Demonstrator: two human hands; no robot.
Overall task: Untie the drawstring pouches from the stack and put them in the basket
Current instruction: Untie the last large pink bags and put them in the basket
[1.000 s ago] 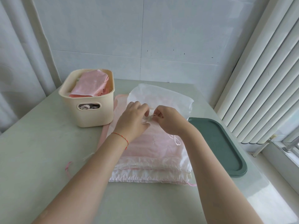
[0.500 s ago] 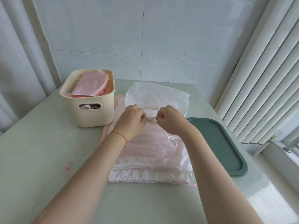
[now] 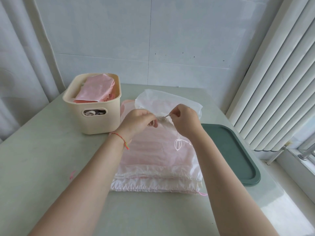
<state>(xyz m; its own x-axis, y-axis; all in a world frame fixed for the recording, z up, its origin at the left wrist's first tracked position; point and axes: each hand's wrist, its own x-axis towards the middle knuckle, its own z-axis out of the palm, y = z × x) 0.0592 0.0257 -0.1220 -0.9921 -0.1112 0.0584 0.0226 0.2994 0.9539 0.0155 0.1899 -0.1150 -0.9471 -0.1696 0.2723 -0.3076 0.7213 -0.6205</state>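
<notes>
Flanking the hands (image 3: pixel 163 121) and pouch stack (image 3: pixel 156 160): basket (image 3: pixel 100 123), green tray (image 3: pixel 233 154).

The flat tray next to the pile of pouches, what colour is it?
Dark green. The flat plastic tray lies empty at the table's right edge, clearest in the head view.

A white pouch (image 3: pixel 167 103) is held above the stack (image 3: pixel 156 160), its cord (image 3: pixel 167 115) pinched between left hand (image 3: pixel 139 121) and right hand (image 3: pixel 185 120). A cream basket (image 3: pixel 100 120) containing a pink pouch (image 3: pixel 95 90) is set left; a green tray (image 3: pixel 238 155) is set right.
</notes>
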